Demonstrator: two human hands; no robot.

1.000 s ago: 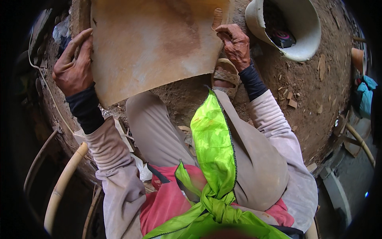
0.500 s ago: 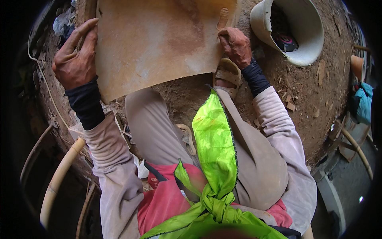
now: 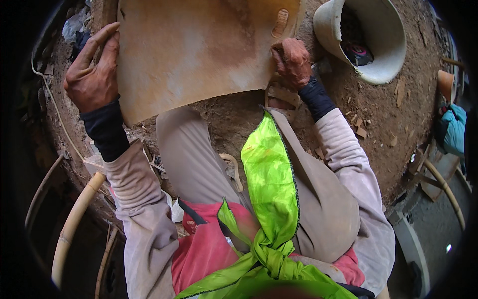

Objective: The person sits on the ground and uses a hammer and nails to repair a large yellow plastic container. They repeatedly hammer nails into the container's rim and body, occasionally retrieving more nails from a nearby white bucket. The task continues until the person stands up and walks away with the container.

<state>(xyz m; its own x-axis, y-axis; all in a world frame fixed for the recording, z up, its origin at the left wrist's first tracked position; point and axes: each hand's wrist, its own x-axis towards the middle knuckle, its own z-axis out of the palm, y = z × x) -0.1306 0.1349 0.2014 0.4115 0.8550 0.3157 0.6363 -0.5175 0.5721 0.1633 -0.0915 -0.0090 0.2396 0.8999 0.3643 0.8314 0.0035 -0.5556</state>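
Note:
A large tan board (image 3: 189,55) with brown stains and an oval slot-like mark (image 3: 280,23) near its right edge fills the top middle, in front of my knees. My left hand (image 3: 93,74) grips the board's left edge, with fingers pointing away along it; part of the grip is hidden. On the opposite edge, just below the oval mark, my right hand (image 3: 293,61) is closed with the fingers curled on the rim. What lies under the board cannot be seen.
A white bucket (image 3: 383,65) lies tipped on the brown earth at the upper right, dark things inside. Bamboo poles (image 3: 74,222) curve up at the lower left. A teal bundle (image 3: 454,129) sits at far right. My sandalled foot (image 3: 281,97) is below my right hand.
The board has shifted slightly to the left and away from me at its near left corner. My left hand has gone slightly left with it; my right hand has moved slightly toward me.

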